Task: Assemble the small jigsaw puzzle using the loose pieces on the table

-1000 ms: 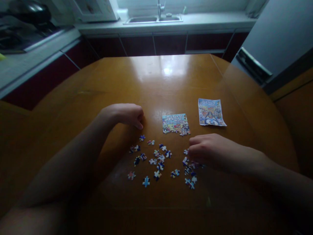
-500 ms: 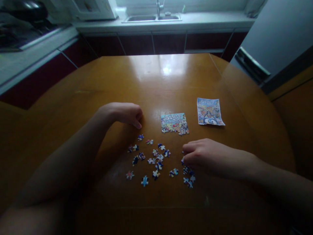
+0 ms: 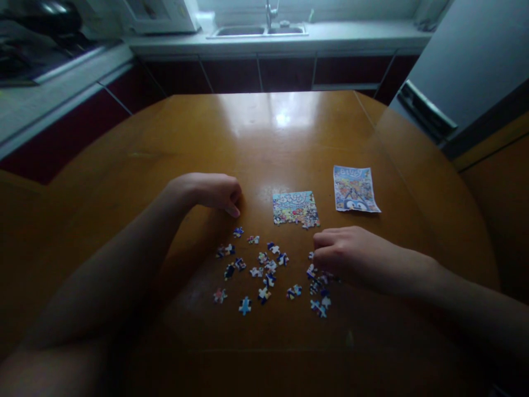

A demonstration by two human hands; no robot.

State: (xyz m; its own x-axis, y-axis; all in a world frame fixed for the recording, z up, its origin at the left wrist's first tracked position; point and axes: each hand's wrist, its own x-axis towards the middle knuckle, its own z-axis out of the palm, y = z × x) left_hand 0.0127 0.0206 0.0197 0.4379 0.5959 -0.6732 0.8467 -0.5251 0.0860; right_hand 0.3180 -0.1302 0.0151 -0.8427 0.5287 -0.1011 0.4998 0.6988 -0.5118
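My left hand (image 3: 219,193) rests on the table with its fingers curled in and nothing visible in them. It lies left of a partly joined jigsaw puzzle (image 3: 295,208), whose near edge is ragged. My right hand (image 3: 336,248) hovers just below the puzzle's right corner, fingers pinched together. Whatever they hold, if anything, is hidden. Beneath and beside it lies a cluster of loose puzzle pieces (image 3: 318,286). More loose pieces (image 3: 269,266) are scattered in the middle, with a light blue piece (image 3: 245,306) nearest me.
A creased printed picture sheet (image 3: 355,190) lies right of the puzzle on the wooden table (image 3: 264,143). Beyond the table's far edge run a counter with a sink (image 3: 239,31) and a stove at the left. A fridge (image 3: 467,66) stands at the right.
My right hand has moved slightly up and to the right, uncovering more of the pieces at the right. My left hand has stayed where it was.
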